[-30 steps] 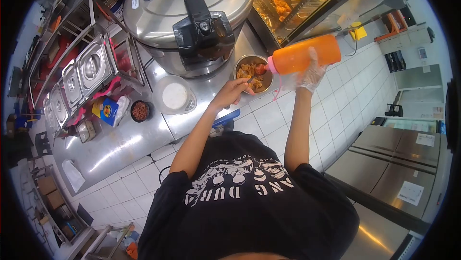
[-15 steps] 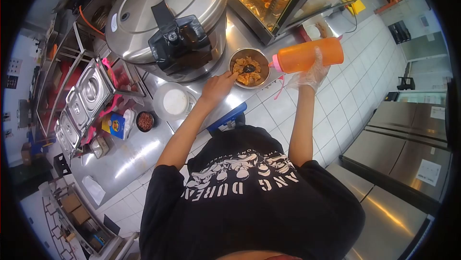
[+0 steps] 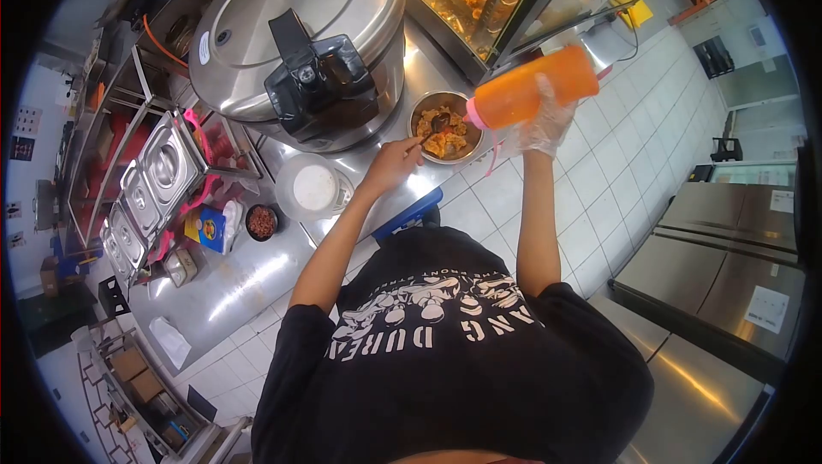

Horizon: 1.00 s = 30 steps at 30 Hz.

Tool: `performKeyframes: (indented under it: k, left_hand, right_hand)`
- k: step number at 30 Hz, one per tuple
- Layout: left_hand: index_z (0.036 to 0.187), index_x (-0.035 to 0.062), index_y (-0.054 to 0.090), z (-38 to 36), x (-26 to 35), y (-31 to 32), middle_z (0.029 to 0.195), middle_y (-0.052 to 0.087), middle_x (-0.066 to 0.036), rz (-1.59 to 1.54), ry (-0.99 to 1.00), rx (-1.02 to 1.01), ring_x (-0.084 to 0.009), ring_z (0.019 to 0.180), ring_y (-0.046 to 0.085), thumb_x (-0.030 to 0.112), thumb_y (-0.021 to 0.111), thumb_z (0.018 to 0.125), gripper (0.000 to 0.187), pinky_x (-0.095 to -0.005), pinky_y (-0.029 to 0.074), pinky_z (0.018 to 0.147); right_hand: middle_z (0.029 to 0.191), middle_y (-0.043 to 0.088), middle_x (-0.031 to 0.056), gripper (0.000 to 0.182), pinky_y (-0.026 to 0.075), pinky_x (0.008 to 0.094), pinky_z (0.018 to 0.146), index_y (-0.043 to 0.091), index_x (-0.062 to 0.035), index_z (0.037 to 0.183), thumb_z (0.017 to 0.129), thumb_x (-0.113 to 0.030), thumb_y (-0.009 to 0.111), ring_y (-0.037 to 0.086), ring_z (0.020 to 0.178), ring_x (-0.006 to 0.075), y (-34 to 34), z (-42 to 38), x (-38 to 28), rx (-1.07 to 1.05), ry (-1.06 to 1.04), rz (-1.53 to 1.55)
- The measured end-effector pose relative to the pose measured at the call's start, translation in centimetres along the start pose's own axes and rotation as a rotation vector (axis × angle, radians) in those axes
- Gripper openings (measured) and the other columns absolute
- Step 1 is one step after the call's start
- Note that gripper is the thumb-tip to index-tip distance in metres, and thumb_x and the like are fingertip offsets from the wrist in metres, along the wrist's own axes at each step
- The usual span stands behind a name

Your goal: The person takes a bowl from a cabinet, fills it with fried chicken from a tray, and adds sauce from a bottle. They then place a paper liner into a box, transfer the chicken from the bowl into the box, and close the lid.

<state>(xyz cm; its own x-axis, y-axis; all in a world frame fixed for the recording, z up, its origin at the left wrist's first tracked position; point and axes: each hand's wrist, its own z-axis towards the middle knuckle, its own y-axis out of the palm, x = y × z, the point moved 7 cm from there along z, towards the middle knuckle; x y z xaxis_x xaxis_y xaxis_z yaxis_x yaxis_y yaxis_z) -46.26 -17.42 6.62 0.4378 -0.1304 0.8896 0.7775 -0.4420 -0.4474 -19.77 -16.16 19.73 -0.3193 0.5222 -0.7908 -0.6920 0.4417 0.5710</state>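
Note:
My left hand (image 3: 394,164), bare, is closed on the handle of a spoon (image 3: 439,122) at the near left rim of a metal bowl (image 3: 469,149). The spoon's dark head lies among browned, sauced pieces of food (image 3: 444,146) in the bowl. In a clear plastic glove, my right hand (image 3: 548,121) grips a squeeze bottle (image 3: 535,86) of orange sauce. The bottle is tilted nearly flat, its pink cap and nozzle pointing left at the bowl's right rim. Whether sauce is coming out cannot be made out.
A large steel cooker (image 3: 295,53) stands left of the bowl, and a lit glass food warmer (image 3: 479,2) behind it. On the counter are a clear container with white contents (image 3: 314,187), a small dark bowl of reddish food (image 3: 261,222) and lidded steel pans (image 3: 167,160). Steel refrigerators (image 3: 711,258) stand right.
The squeeze bottle has moved left and slightly up, bringing its nozzle to the bowl's rim. My left hand has shifted slightly down, and the spoon's head sits differently in the food.

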Motion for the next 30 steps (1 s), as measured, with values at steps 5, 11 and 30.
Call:
performKeyframes:
  k: [5, 11, 30]
  left_hand:
    - [0.121, -0.0004, 0.059, -0.1, 0.6, 0.6, 0.083, 0.064, 0.001, -0.407, -0.296, -0.201, -0.0038, 0.051, 0.046, 0.018, 0.049, 0.097, 0.032, -0.0198, 0.038, 0.047]
    - [0.097, 0.0001, 0.064, -0.5, 0.4, 0.7, 0.078, 0.063, 0.0, -0.583, -0.327, -0.183, -0.0048, 0.052, 0.042, 0.017, 0.048, 0.095, 0.023, -0.0207, 0.035, 0.048]
    - [0.105, 0.0014, 0.06, -0.9, -0.7, 1.2, 0.08, 0.063, 0.001, -0.71, -0.333, -0.202, -0.003, 0.049, 0.039, 0.02, 0.047, 0.099, 0.024, -0.0196, 0.03, 0.044]
  right_hand:
    - [0.119, 0.058, 0.0071, 0.066, 0.05, 0.0325, 0.092, 0.045, -0.0055, 0.131, 0.074, -0.002, 0.079, 0.059, 0.106, 0.0193, 2.8, -0.4, 1.6, -0.118, -0.115, -0.254]
    - [0.118, 0.059, 0.0072, 0.068, 0.052, 0.032, 0.09, 0.046, -0.0052, 0.127, 0.07, 0.0, 0.082, 0.06, 0.104, 0.0187, 4.9, -0.5, 2.7, -0.207, -0.08, -0.325]
    - [0.113, 0.062, 0.0075, 0.061, 0.055, 0.0317, 0.084, 0.05, -0.0052, 0.124, 0.072, 0.002, 0.081, 0.063, 0.098, 0.0191, 8.0, -0.4, 1.3, -0.258, -0.047, -0.271]
